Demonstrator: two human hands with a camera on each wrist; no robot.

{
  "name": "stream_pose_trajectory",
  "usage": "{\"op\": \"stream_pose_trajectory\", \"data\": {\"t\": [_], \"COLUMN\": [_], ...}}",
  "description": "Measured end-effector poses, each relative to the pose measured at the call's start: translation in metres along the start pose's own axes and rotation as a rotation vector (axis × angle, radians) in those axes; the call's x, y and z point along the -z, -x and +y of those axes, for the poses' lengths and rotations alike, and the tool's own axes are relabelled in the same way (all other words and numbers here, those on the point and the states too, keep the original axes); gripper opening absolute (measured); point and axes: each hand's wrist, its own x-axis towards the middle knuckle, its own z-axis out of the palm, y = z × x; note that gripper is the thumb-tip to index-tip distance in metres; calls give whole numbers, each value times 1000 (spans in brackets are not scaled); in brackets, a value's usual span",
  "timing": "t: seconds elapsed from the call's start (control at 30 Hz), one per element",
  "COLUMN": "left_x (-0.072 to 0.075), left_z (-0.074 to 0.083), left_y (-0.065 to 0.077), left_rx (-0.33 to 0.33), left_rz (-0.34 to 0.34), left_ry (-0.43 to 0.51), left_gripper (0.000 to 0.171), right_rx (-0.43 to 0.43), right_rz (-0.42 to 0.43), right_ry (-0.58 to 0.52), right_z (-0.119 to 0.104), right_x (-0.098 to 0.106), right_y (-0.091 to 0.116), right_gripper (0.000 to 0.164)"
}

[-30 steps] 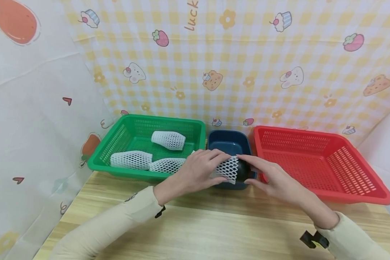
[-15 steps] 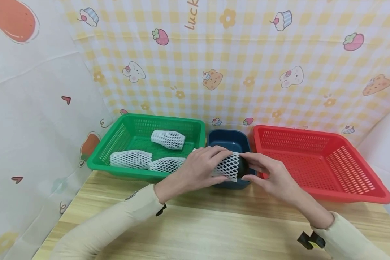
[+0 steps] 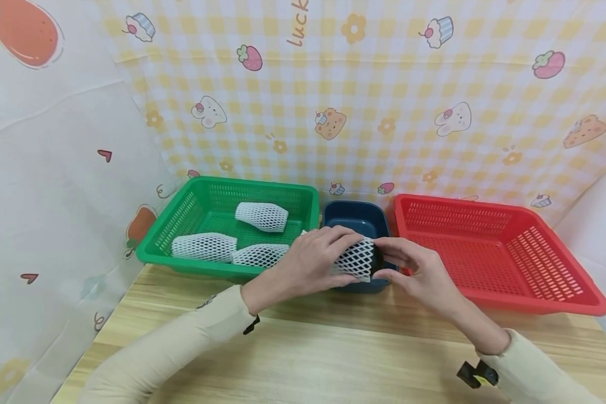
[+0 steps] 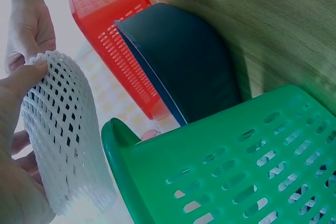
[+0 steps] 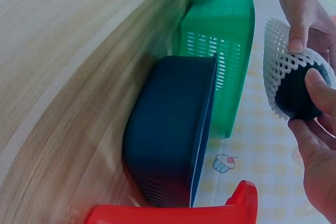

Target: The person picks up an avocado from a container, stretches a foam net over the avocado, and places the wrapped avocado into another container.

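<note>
Above the navy bin, my left hand grips a white foam net sleeve, thumb on the near side and fingers over the top. A dark, smooth, rounded fruit sits inside the sleeve with its right end bare. My right hand holds that bare end between thumb and fingers. In the left wrist view the net sleeve is stretched, dark showing through its upper holes. The fruit's far end is hidden by the net and my left hand.
Left of the navy bin is a green basket with several white net sleeves in it. A red basket stands on the right. All rest on a wooden table before a patterned cloth.
My right hand has shifted slightly left, pushing the fruit deeper, so less of its dark end shows past the net sleeve. My left hand has stayed almost in place.
</note>
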Motion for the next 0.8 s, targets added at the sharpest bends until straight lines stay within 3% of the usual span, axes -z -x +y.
{"op": "stream_pose_trajectory", "data": {"t": [0.47,0.8], "left_x": [1,1], "left_z": [2,0], "left_y": [0,0], "left_rx": [-7,7], "left_rz": [4,8], "left_ry": [7,29], "left_gripper": [69,70], "right_rx": [-13,36], "right_rz": [22,73], "right_ry": [-35,-16], "right_z": [-2,-3], "right_x": [-6,-11], "right_y": [-1,-5], "right_gripper": [67,66]}}
